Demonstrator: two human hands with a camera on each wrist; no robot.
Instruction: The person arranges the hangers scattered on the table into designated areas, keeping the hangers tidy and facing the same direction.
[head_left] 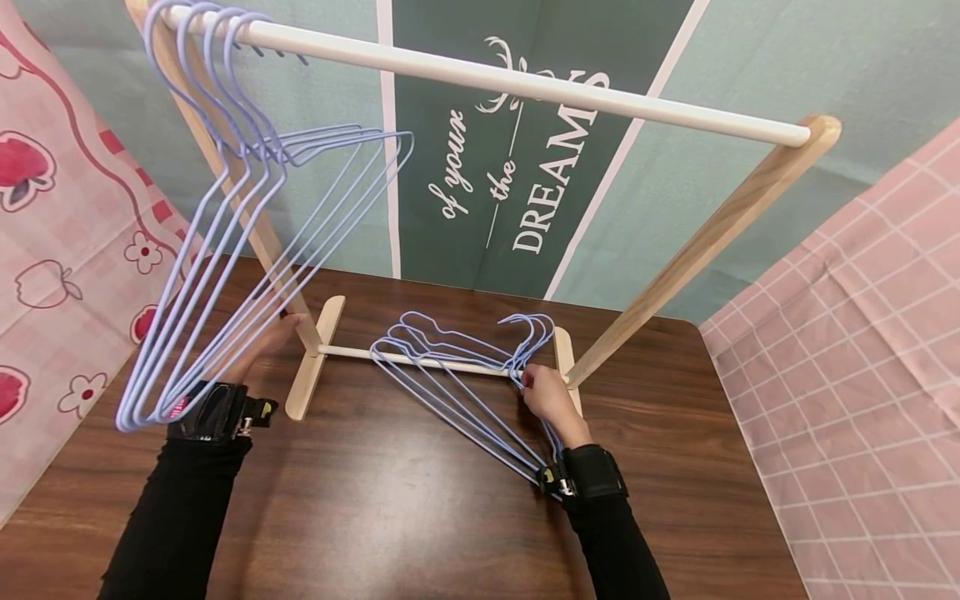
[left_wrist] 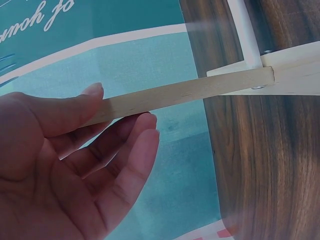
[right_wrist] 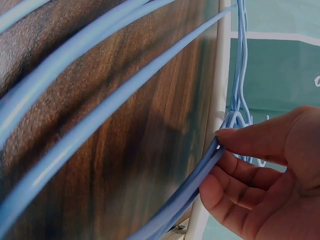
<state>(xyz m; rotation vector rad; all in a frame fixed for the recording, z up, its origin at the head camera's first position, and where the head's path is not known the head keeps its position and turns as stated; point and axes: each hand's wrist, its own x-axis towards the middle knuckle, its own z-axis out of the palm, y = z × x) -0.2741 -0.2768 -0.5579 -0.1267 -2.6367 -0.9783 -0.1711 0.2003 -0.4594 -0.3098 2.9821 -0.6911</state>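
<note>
My left hand (head_left: 255, 337) grips the left wooden post (left_wrist: 185, 94) of a clothes rack low down. In the left wrist view the thumb lies on one side of the post and fingers on the other. My right hand (head_left: 551, 398) pinches several light-blue wire hangers (head_left: 517, 364) near their necks, thumb against fingers, as the right wrist view shows. These hangers lie across the rack's low white bar (head_left: 345, 353), hooks toward the right. Several matching hangers (head_left: 135, 417) hang from the left end of the top white rod (head_left: 450, 65), partly covering my left hand.
The right wooden post (head_left: 697, 250) leans in the view beyond my right hand. Wooden feet (head_left: 300, 392) stand on the dark brown table (head_left: 375, 508). Behind hangs a green cloth with white lettering (head_left: 551, 175). Pink cloths (head_left: 862, 333) border both sides.
</note>
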